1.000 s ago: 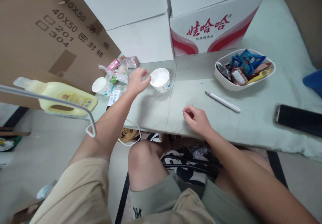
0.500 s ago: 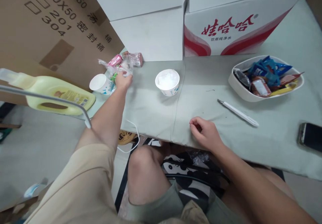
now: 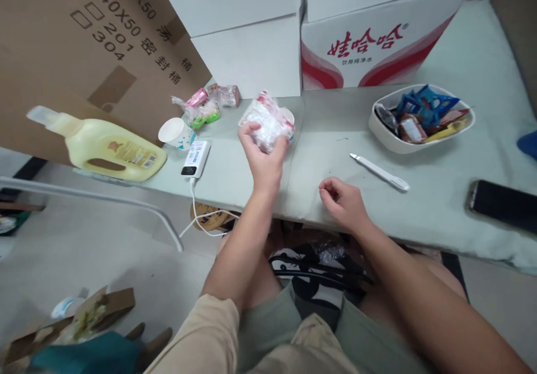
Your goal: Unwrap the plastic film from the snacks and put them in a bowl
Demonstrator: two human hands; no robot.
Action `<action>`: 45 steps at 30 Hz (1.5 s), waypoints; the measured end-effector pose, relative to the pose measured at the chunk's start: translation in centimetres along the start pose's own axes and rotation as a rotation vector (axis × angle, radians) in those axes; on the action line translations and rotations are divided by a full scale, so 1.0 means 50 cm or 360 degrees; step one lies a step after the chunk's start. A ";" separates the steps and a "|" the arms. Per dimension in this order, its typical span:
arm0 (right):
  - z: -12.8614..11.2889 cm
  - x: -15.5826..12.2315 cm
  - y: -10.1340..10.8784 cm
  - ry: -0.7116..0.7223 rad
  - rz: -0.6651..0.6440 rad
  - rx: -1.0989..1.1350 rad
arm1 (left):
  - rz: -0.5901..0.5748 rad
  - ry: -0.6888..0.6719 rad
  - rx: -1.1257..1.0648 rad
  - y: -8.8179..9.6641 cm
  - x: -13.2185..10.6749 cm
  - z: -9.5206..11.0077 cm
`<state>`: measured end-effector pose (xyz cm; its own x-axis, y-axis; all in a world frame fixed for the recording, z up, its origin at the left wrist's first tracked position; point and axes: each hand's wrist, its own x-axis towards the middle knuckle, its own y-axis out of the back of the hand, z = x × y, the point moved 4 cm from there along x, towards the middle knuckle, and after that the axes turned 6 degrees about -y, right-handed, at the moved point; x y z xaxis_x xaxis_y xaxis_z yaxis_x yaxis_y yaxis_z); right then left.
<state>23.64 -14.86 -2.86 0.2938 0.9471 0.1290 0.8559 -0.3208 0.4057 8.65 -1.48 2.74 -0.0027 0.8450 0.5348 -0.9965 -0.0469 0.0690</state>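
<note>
My left hand (image 3: 259, 151) is closed around a clear snack packet (image 3: 266, 120) with red and white print, held just in front of a white paper cup (image 3: 288, 118) that it mostly hides. My right hand (image 3: 342, 201) rests on the pale green tablecloth (image 3: 319, 161) near the table's front edge, fingers curled loosely with nothing visible in them. A white pen-like knife (image 3: 380, 171) lies to the right of that hand.
A small pile of wrapped snacks (image 3: 205, 106), a second paper cup (image 3: 176, 134), a white power bank (image 3: 196, 159) with cable and a yellow bottle (image 3: 100, 145) lie at the left. A white bowl (image 3: 381, 129) of snack packets and a phone (image 3: 501, 204) sit right. Cartons (image 3: 369, 32) line the back.
My left hand left the snack pile at the left and came back to the middle holding a packet, now over the paper cup. The right hand stayed put.
</note>
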 end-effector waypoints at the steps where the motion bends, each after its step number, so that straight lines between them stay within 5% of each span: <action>1: 0.003 -0.002 0.012 -0.0002 0.0046 0.0014 | -0.0067 -0.0029 -0.0017 -0.008 -0.033 0.010; 6: 0.027 -0.009 0.062 -0.0063 0.0302 0.0192 | -0.0571 0.0013 -0.0116 -0.029 -0.135 -0.012; 13: 0.034 0.012 0.047 -0.0067 0.0244 0.0200 | -0.1144 0.0085 -0.0305 -0.052 -0.171 -0.032; 18: 0.043 0.033 0.078 0.0045 0.0379 -0.0322 | -0.0948 0.0429 -0.0373 -0.044 -0.151 -0.073; 22: 0.095 0.034 0.140 -0.0201 0.0631 -0.1015 | -0.0763 0.0527 -0.0531 -0.029 -0.133 -0.104; 26: 0.133 0.028 0.175 -0.0373 0.0585 -0.1197 | -0.0653 0.0605 -0.0549 -0.015 -0.123 -0.118; 30: 0.105 0.016 0.158 -0.0425 0.0497 -0.0820 | -0.0653 0.0627 -0.0491 -0.012 -0.120 -0.124; 36: 0.040 -0.012 0.025 -0.0549 -0.0082 0.0518 | -0.0782 0.0586 -0.0477 -0.036 -0.131 -0.115; 40: 0.040 -0.012 -0.001 -0.0553 -0.0156 0.0498 | -0.0743 0.0613 -0.0534 -0.044 -0.129 -0.110; 45: 0.047 -0.009 0.042 -0.0439 -0.0141 0.0066 | -0.0508 0.0687 -0.0616 -0.012 -0.087 -0.118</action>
<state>26.29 -15.97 -4.20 0.3172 0.9350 -0.1585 0.8982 -0.2426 0.3666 8.78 -1.98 -4.62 0.3446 0.9271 0.1473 -0.9118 0.3679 -0.1824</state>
